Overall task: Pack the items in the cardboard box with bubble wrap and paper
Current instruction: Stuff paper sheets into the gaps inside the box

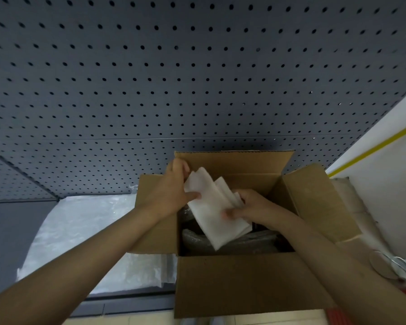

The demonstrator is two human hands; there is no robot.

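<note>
Above open cardboard box [244, 285], folded paper [212, 212] pinched between left hand [171, 191], right hand [251, 207]

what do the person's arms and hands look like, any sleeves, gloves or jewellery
Both arms are bare from the bottom of the frame up to the wrists: no sleeves in view. The left hand and the right hand wear no gloves, and no watch, bracelet or ring shows on the visible parts. No markings can be seen.

Left hand [174, 184] and right hand [249, 206] gripping folded white paper [211, 207], above open cardboard box [232, 282], grey pegboard [197, 78] behind
</note>
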